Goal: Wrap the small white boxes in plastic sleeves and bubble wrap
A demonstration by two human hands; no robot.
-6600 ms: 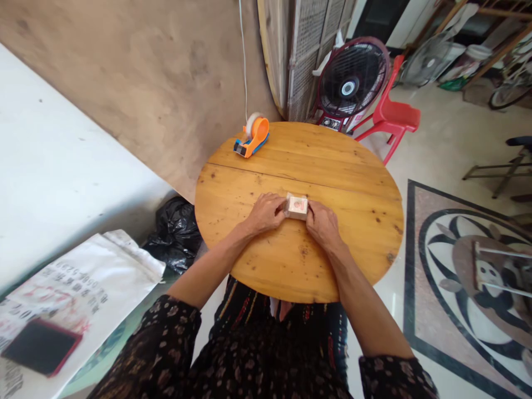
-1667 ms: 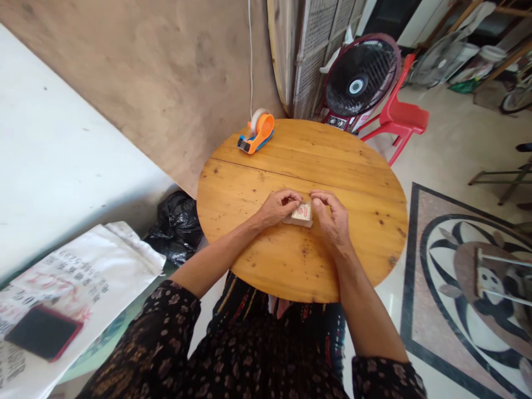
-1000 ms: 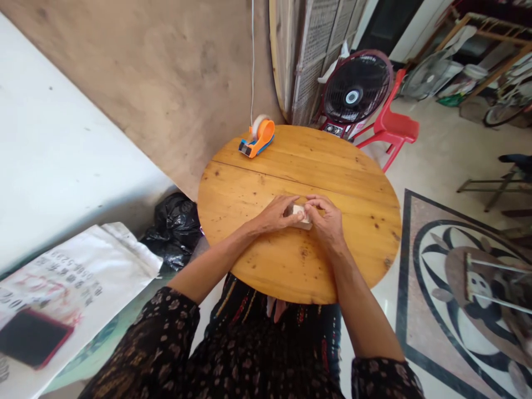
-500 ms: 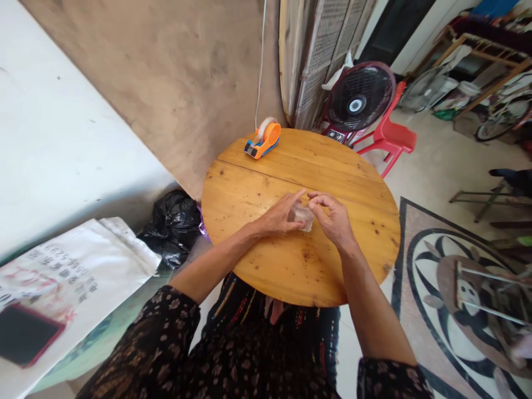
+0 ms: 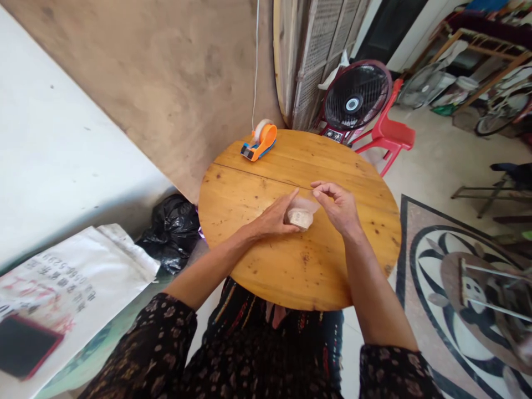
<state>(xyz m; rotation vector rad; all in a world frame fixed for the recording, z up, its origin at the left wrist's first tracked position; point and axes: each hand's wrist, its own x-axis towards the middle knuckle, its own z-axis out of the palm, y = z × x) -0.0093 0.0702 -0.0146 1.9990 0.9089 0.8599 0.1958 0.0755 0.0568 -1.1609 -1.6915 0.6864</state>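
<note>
A small, pale, rounded packet (image 5: 300,219) rests on the round wooden table (image 5: 266,260). My left hand (image 5: 272,217) steadies it from the left, thumb along its near side and fingers along its far side. A translucent plastic flap (image 5: 306,204) stands up from the packet's top. My right hand (image 5: 339,208) pinches the flap's far right corner between thumb and index finger. The exact kind of packet is too small to make out. Further back on the table sits an orange and blue tape dispenser (image 5: 261,141) with a roll of tape in it.
Behind the table stand a dark red fan (image 5: 353,103) and a red plastic chair (image 5: 393,133). A black plastic bag (image 5: 170,227) lies at the left, near a white printed sack (image 5: 95,266) with a phone (image 5: 27,346) on it. A board leans behind the table.
My right hand has moved slightly right and up, drawing the plastic flap away from the packet. More of the pale packet now shows. My left hand has stayed around it.
</note>
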